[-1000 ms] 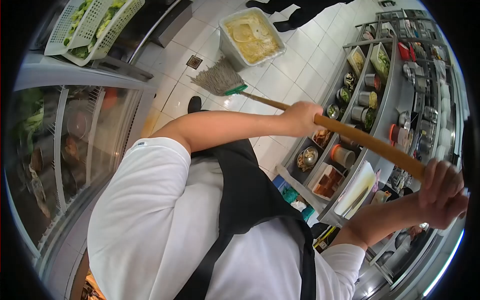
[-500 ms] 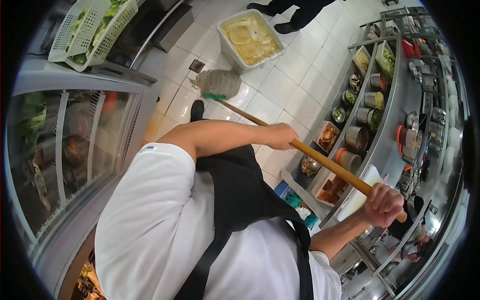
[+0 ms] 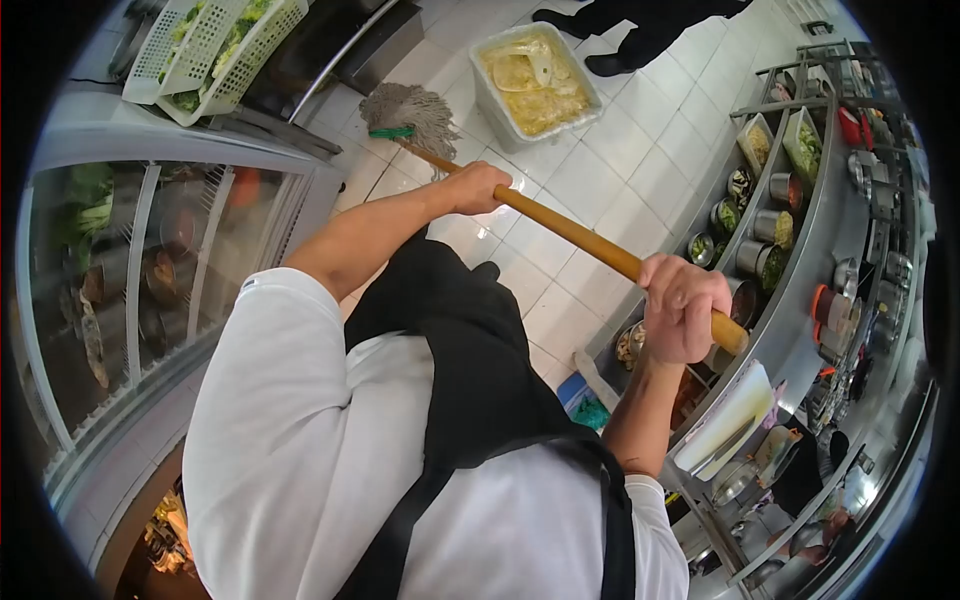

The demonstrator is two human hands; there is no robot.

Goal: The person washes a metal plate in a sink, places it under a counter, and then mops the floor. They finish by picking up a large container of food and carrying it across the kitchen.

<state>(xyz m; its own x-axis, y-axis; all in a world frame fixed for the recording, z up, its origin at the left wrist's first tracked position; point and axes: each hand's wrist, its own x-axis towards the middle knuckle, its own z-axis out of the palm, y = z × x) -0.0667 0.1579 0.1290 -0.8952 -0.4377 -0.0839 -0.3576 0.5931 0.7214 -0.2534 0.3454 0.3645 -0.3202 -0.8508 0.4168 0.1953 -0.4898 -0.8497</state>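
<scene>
A mop with a long wooden handle (image 3: 570,230) slants across my front. Its grey string head (image 3: 412,112), joined by a green clamp (image 3: 391,132), lies on the white tiled floor (image 3: 470,235). My left hand (image 3: 475,187) is wrapped round the handle's lower part, nearer the mop head. My right hand (image 3: 685,300) is closed round the upper part, and the rounded end of the handle sticks out past it. Beside the mop head stands a tall pale bin (image 3: 487,105) holding yellowish contents.
At left stand a glass-door fridge (image 3: 160,270) and perforated vegetable baskets (image 3: 165,60). A steel counter (image 3: 790,290) with food pans runs along the right, a tilted white board (image 3: 725,420) near it. A person in dark trousers (image 3: 650,40) stands beyond the bin.
Both hands have moved left and forward with the handle. The mop head has slid farther away across the floor, from in front of the bin to its left side.
</scene>
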